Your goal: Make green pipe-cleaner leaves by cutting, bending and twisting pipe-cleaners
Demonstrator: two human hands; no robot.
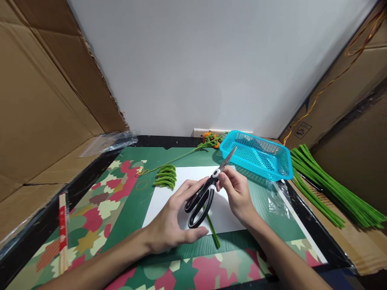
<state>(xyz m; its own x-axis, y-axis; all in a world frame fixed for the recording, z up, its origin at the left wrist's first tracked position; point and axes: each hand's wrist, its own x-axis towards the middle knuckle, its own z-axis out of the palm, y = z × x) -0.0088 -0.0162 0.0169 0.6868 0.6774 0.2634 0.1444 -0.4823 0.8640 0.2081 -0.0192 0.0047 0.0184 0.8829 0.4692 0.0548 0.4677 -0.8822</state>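
Observation:
Black-and-white scissors (200, 202) are held tilted over a white paper sheet (163, 203), blades toward the upper right. My right hand (237, 191) pinches them near the pivot. Around the handles, my left hand (177, 215) has its thumb and fingers spread apart; whether its fingers touch the handles is unclear. Beneath the scissors a green stem (214, 231) lies across the paper's near edge, its upper part hidden. Several short curved green pieces (166, 177) sit in a row at the paper's upper left corner.
Behind the paper lies an orange flower (210, 138) on a long green stem. A blue basket (256, 156) stands at the back right. Long green stems (335, 189) rest on cardboard farther right. Wrapped chopsticks (63, 233) lie at the left. Cardboard walls flank both sides.

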